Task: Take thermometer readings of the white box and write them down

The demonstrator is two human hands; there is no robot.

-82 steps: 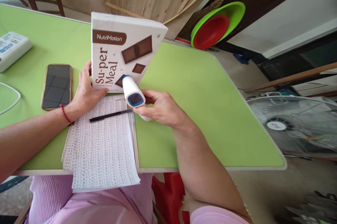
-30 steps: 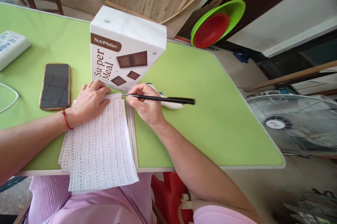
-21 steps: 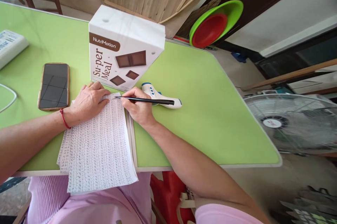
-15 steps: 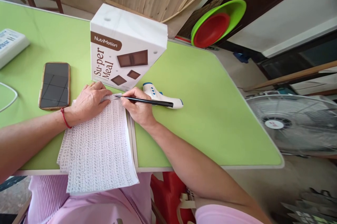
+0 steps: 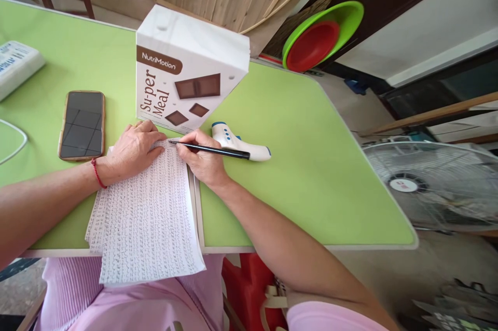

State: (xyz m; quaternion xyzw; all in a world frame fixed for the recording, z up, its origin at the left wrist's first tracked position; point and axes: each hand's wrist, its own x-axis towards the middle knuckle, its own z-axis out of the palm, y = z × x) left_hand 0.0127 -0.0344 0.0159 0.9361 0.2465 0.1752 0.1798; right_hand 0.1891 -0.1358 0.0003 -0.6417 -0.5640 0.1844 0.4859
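A black pen (image 5: 227,152) is pinched between the thumb and fingers of my right hand (image 5: 204,160), its tip on the upper part of a written sheet of paper (image 5: 151,222). Rows of small handwriting cover the sheet, which lies over other sheets and hangs past the table's front edge. My left hand (image 5: 136,149) rests on the paper's top left, fingers lying on it and thumb apart, holding nothing. Just beyond both hands stands a white box (image 5: 187,71) labelled NutriMotion. Behind the pen lies a white and blue handheld thermometer (image 5: 241,143).
A phone (image 5: 82,124) lies left of my left hand on the green table (image 5: 303,165). Farther left are a white box-shaped object (image 5: 17,69) and a white cable (image 5: 19,139). A fan (image 5: 436,185) stands off the right edge; basins (image 5: 315,43) are beyond the table.
The pen's back end has swung slightly left, with its tip still near the paper's top. My left hand stays on the sheet. The whole view has shifted very slightly.
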